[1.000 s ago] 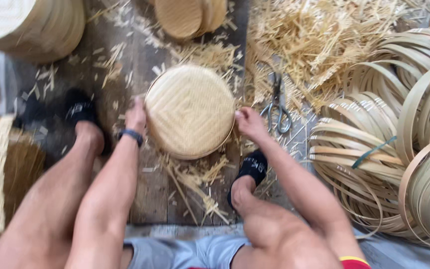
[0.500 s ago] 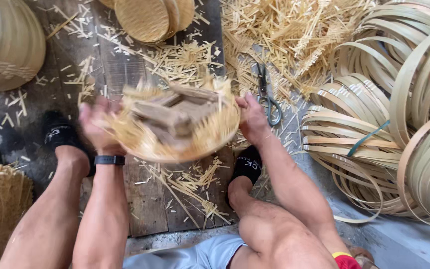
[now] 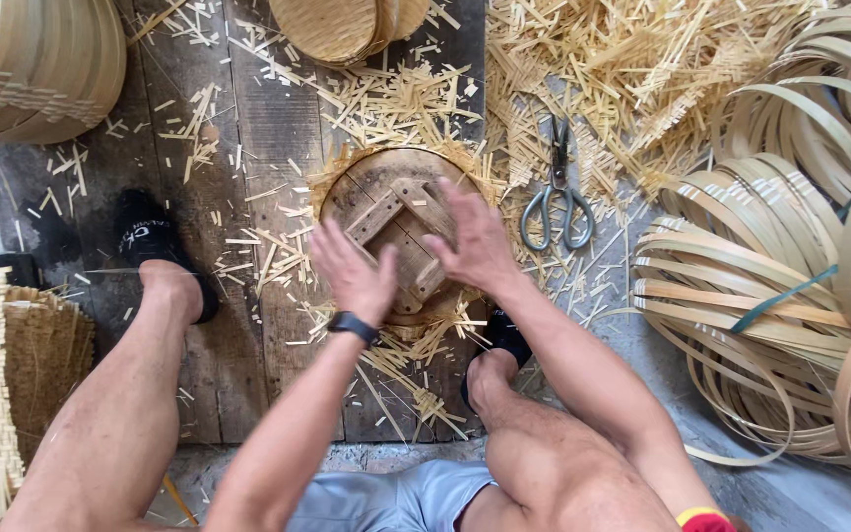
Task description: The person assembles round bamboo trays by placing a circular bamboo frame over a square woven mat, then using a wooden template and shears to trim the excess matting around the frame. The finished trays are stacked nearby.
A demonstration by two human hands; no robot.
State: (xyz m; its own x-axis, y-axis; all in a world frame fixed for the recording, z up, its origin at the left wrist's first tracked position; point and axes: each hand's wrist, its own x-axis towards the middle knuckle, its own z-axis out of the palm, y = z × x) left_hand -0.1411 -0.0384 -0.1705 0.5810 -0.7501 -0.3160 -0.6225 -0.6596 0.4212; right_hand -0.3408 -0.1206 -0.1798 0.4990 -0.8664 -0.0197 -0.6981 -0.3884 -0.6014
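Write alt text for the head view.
Both hands, left hand and right hand, open over a round wooden mould ringed by woven bamboo on a plank floor. Scissors lie right of it, among bamboo scraps and coiled strips.

Down over the person's own body: both arms are bare from shoulder to fingertip, no sleeves in sight. The left hand carries a black band, a watch or tracker, snug around the wrist. The right hand wears nothing on its fingers, though a yellow-and-red cuff or band peeks in at the bottom edge on that arm. Light grey-blue shorts cover the lap. Legs are bare, and each foot sits in a black slide sandal, the left one with pale lettering across its strap, the right one mostly hidden.
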